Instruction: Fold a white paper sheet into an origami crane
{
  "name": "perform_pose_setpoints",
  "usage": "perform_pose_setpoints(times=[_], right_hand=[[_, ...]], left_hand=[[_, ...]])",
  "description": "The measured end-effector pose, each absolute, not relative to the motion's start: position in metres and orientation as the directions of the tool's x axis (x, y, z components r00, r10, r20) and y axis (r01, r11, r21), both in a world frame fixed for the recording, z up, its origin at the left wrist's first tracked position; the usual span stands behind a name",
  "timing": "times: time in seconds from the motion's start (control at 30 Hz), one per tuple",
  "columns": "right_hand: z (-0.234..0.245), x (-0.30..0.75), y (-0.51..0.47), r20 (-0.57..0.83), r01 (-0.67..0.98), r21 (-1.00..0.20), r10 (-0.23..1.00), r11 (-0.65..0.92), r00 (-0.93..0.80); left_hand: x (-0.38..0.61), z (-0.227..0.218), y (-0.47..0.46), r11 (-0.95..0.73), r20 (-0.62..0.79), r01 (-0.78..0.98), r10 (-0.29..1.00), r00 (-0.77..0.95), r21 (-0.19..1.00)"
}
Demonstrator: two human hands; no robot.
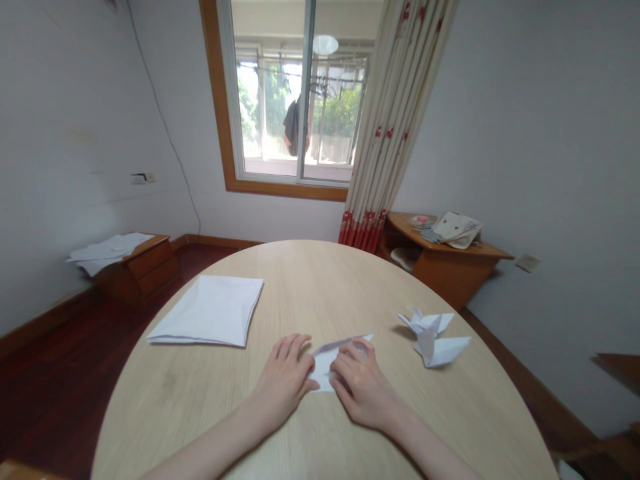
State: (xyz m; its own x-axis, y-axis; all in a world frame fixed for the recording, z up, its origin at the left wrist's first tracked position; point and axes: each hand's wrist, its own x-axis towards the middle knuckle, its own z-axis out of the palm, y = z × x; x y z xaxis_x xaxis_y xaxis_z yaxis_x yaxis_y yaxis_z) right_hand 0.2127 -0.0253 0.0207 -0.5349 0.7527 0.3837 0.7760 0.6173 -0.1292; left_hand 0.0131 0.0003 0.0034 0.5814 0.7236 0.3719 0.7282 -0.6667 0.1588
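A folded sheet of white paper (323,378) lies on the round table in front of me, with a raised flap along its far side. My left hand (286,368) rests at its left edge, fingers bent, with the thumb and index finger on the paper. From the right, my right hand (361,383) curls its fingers over the paper and grips it near the raised flap. The right fingertips partly cover the folds. To the right sit two folded paper birds, one behind (425,323) and one in front (443,350), close together.
A stack of white paper (210,310) lies at the table's left. The pale wooden table (310,267) has a curved rim. Beyond it stand a small drawer cabinet (153,267) with papers, a corner desk (450,267) with a cloth bag (457,229), and a curtain (385,133) beside the window.
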Motion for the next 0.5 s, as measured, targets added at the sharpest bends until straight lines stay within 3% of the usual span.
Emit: perform_pose_setpoints(times=[0.5], right_hand=[[0.0142, 0.2131, -0.0201, 0.429, 0.796, -0.109, 0.751, 0.595, -0.502]], left_hand=[[0.0106, 0.0022, 0.0053, -0.658, 0.378, 0.737, 0.729, 0.571, 0.155]])
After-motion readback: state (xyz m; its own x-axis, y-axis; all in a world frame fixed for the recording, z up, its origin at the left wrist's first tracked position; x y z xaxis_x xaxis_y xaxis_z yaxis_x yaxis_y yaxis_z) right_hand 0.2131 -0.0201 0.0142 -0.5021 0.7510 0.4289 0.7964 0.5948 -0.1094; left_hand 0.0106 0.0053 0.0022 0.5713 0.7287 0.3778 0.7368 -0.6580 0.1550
